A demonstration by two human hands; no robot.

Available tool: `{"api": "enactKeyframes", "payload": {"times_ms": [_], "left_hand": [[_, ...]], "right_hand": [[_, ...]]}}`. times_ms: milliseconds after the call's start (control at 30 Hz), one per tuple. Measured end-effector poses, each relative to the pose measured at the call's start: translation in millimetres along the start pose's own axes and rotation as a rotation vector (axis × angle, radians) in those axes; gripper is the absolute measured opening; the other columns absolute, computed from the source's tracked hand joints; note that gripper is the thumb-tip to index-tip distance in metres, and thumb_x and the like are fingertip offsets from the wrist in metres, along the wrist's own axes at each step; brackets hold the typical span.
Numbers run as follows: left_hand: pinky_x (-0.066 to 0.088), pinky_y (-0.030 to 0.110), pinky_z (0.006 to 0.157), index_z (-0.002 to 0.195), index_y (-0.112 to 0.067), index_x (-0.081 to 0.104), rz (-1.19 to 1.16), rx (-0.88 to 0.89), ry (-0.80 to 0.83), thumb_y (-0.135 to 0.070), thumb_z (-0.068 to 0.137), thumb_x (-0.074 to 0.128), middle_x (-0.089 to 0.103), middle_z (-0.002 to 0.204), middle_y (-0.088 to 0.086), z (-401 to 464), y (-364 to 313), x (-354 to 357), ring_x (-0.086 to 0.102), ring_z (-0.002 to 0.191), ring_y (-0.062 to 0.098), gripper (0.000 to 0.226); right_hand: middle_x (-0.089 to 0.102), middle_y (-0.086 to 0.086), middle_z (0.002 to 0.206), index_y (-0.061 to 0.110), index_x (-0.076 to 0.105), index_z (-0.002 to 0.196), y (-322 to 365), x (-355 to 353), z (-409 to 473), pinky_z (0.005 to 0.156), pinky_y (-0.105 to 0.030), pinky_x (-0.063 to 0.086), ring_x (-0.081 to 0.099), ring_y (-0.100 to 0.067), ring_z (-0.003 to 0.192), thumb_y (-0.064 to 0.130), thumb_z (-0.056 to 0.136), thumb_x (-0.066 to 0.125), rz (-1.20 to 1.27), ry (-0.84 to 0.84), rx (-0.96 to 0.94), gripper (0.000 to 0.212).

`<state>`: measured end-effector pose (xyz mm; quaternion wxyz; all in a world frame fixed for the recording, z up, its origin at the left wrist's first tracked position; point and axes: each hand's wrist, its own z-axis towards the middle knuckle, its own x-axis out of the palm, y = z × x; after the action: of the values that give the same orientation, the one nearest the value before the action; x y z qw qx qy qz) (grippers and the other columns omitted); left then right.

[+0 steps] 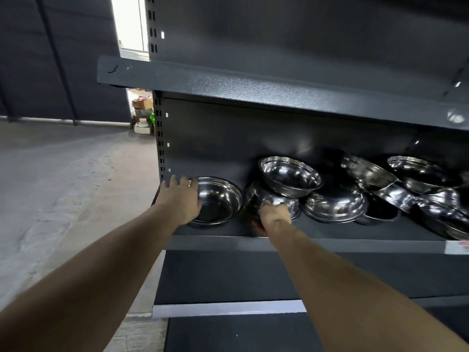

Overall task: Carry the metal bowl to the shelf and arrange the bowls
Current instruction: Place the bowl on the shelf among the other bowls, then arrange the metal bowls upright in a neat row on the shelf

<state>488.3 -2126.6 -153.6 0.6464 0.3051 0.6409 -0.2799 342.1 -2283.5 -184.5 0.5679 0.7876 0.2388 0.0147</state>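
A shiny metal bowl (219, 199) stands upright at the left end of the dark shelf (330, 243). My left hand (181, 196) rests on its left rim, fingers spread and fairly straight. Right of it lies an overturned bowl (272, 199), and my right hand (272, 217) grips its near edge with curled fingers. Another bowl (290, 176) sits tilted on top of the overturned one. Further right lie an upside-down bowl (335, 201) and several more bowls (426, 176) piled at angles.
An upper shelf board (253, 83) overhangs the bowls. A lower shelf (228, 307) juts out below my arms. The upright post (160, 138) marks the shelf's left end, with concrete floor (63, 186) and boxes (142, 115) beyond.
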Motion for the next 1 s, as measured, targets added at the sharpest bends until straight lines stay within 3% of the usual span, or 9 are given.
{"api": "enactKeyframes", "payload": {"times_ms": [100, 167, 233, 633, 700, 800, 867, 933, 1000], "left_hand": [[0.026, 0.051, 0.118, 0.153, -0.013, 0.028, 0.015, 0.095, -0.005, -0.044, 0.099, 0.040, 0.032, 0.156, 0.015, 7.9, -30.5, -5.4, 0.024, 0.146, 0.036, 0.063], [0.025, 0.051, 0.118, 0.154, -0.014, 0.025, 0.006, 0.143, -0.005, -0.043, 0.099, 0.039, 0.028, 0.158, 0.014, 12.6, -49.6, -8.2, 0.021, 0.148, 0.035, 0.064], [0.024, 0.050, 0.119, 0.155, -0.014, 0.024, -0.006, 0.181, -0.009, -0.042, 0.099, 0.038, 0.026, 0.159, 0.013, 17.2, -66.2, -9.9, 0.019, 0.148, 0.035, 0.064], [0.018, 0.051, 0.121, 0.156, -0.015, 0.023, 0.043, 0.186, 0.024, -0.044, 0.101, 0.038, 0.017, 0.163, 0.015, 63.5, -129.9, -11.1, 0.011, 0.152, 0.036, 0.064], [0.020, 0.051, 0.120, 0.153, -0.014, 0.031, 0.049, 0.159, 0.023, -0.044, 0.100, 0.038, 0.023, 0.161, 0.015, 74.3, -138.2, -12.2, 0.014, 0.151, 0.036, 0.061], [0.023, 0.051, 0.118, 0.149, -0.014, 0.036, 0.062, 0.114, 0.018, -0.045, 0.099, 0.039, 0.032, 0.156, 0.014, 89.5, -147.4, -12.0, 0.020, 0.148, 0.035, 0.058], [0.025, 0.050, 0.118, 0.149, -0.014, 0.035, 0.051, 0.075, 0.016, -0.045, 0.098, 0.040, 0.035, 0.154, 0.013, 96.3, -152.4, -10.7, 0.024, 0.147, 0.034, 0.060], [0.029, 0.048, 0.116, 0.149, -0.013, 0.034, 0.051, 0.044, 0.015, -0.046, 0.098, 0.041, 0.039, 0.151, 0.014, 98.5, -154.7, -7.6, 0.030, 0.143, 0.033, 0.061], [0.032, 0.047, 0.114, 0.150, -0.013, 0.034, 0.052, 0.026, 0.016, -0.047, 0.098, 0.042, 0.042, 0.150, 0.014, 98.2, -154.4, -3.8, 0.035, 0.140, 0.032, 0.062]], "right_hand": [[0.063, -0.021, 0.124, 0.003, 0.050, 0.134, 1.4, -31.1, 4.5, 0.058, -0.036, 0.062, 0.070, -0.036, 0.094, 0.015, 0.094, 0.054, -0.038, -0.080, -0.011, 0.042], [0.064, -0.023, 0.125, 0.001, 0.047, 0.135, 2.7, -49.9, 6.5, 0.086, -0.044, 0.060, 0.067, -0.040, 0.108, 0.018, 0.094, 0.051, -0.067, -0.140, -0.019, 0.045], [0.064, -0.025, 0.127, -0.001, 0.045, 0.138, 4.8, -65.2, 9.6, 0.101, -0.049, 0.052, 0.064, -0.041, 0.116, 0.022, 0.096, 0.049, -0.083, -0.178, -0.021, 0.048], [0.058, -0.026, 0.136, 0.001, 0.035, 0.144, 22.8, -115.0, 72.3, 0.109, -0.052, 0.043, 0.056, -0.040, 0.127, 0.033, 0.096, 0.049, -0.040, -0.191, -0.061, 0.059], [0.059, -0.024, 0.135, 0.005, 0.033, 0.146, 27.5, -120.3, 87.7, 0.106, -0.053, 0.047, 0.059, -0.040, 0.124, 0.038, 0.096, 0.050, -0.036, -0.145, -0.060, 0.063], [0.064, -0.020, 0.125, 0.007, 0.037, 0.140, 33.6, -126.5, 108.1, 0.067, -0.044, 0.063, 0.073, -0.036, 0.095, 0.040, 0.097, 0.051, 0.038, -0.084, -0.044, 0.056], [0.066, -0.019, 0.121, 0.008, 0.040, 0.137, 35.2, -129.1, 120.8, 0.052, -0.034, 0.058, 0.074, -0.033, 0.083, 0.041, 0.097, 0.054, 0.028, -0.039, -0.029, 0.053], [0.069, -0.018, 0.116, 0.009, 0.045, 0.131, 34.3, -128.0, 129.0, 0.048, -0.030, 0.054, 0.075, -0.031, 0.080, 0.041, 0.097, 0.055, 0.015, 0.009, -0.001, 0.048], [0.073, -0.019, 0.107, 0.009, 0.048, 0.123, 34.1, -125.5, 132.3, 0.039, -0.023, 0.049, 0.070, -0.026, 0.061, 0.038, 0.097, 0.055, 0.019, 0.046, 0.026, 0.039]]}}
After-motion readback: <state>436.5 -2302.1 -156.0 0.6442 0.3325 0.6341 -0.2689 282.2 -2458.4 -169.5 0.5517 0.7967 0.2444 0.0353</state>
